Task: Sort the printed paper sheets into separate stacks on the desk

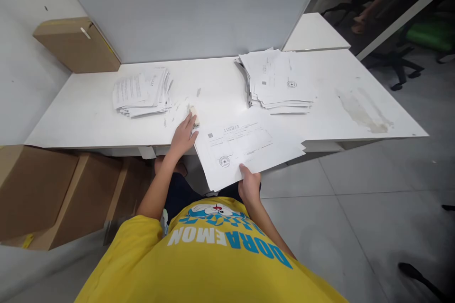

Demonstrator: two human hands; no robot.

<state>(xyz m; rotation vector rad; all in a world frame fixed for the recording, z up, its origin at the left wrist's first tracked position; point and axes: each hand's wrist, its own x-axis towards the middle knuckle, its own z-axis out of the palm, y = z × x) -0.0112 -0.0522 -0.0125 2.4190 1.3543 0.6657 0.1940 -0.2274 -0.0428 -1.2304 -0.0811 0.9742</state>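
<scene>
My right hand (250, 184) grips the near edge of several printed paper sheets (245, 144), thumb on top and the other fingers hidden underneath. The top sheet bears a round stamp and a small square code. These sheets overhang the front edge of the white table. Just left of them, my left hand (184, 135) rests at the table edge with fingers stretched forward and the thumb apart. Its fingertips touch a small cream-coloured block (194, 111), whose kind I cannot make out because the fingers partly cover it.
A paper stack (142, 91) lies on the left of the white table (95, 128); a taller, uneven stack (277, 78) lies right of centre. A cardboard box (78, 47) stands in the back left corner. More cardboard boxes (39, 189) are below left. A grey partition (192, 9) rises behind.
</scene>
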